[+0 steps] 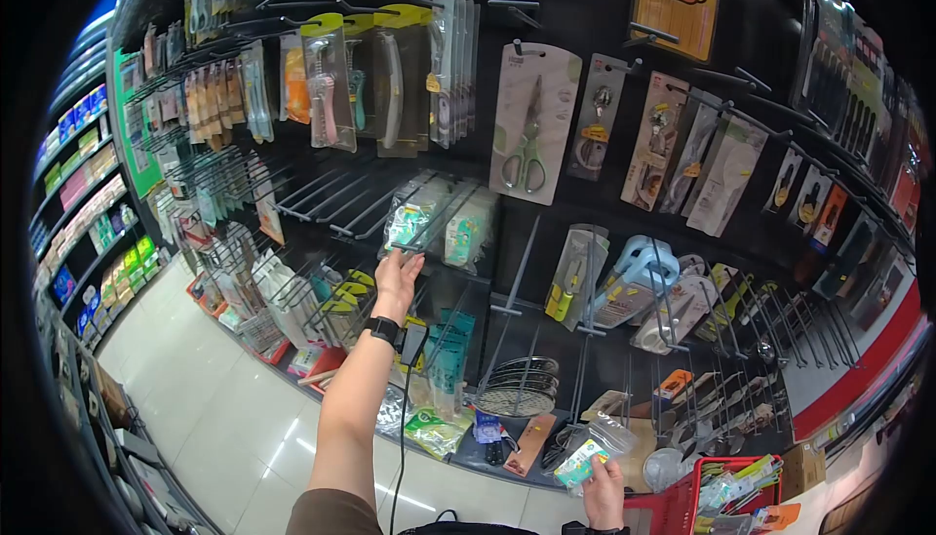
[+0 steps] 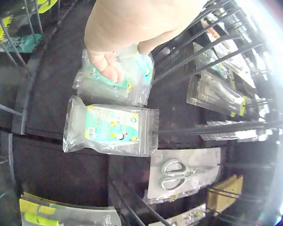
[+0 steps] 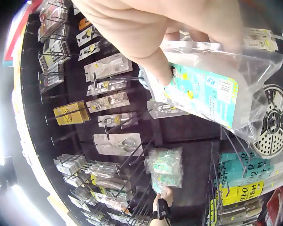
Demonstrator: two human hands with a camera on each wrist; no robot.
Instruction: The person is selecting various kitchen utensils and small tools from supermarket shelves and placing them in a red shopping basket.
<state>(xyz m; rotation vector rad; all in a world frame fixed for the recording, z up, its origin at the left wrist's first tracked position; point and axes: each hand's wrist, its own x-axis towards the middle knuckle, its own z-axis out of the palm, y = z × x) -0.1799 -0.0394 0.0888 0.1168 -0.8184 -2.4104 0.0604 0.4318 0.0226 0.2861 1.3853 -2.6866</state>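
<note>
My left hand (image 1: 398, 286), wearing a dark wristband, reaches up to a clear zip bag (image 1: 411, 221) with a teal and white label at a rack hook. In the left wrist view its curled fingers (image 2: 108, 66) lie over the label side, thumb apart at the crinkled plastic. A matching bag (image 2: 111, 129) hangs on the neighbouring hook. Low at the front, my right hand (image 1: 603, 491) grips another such bag (image 1: 583, 465). The right wrist view shows the thumb (image 3: 156, 68) pressed on that bag's label, the other fingers partly hidden behind it.
Long metal hooks (image 1: 327, 205) stick out from the black rack. Carded kitchen scissors (image 1: 531, 130) hang above, blue-framed packs (image 1: 639, 277) to the right. A red basket (image 1: 697, 501) with packaged goods stands by my right hand; the tiled floor (image 1: 205, 398) runs along the left.
</note>
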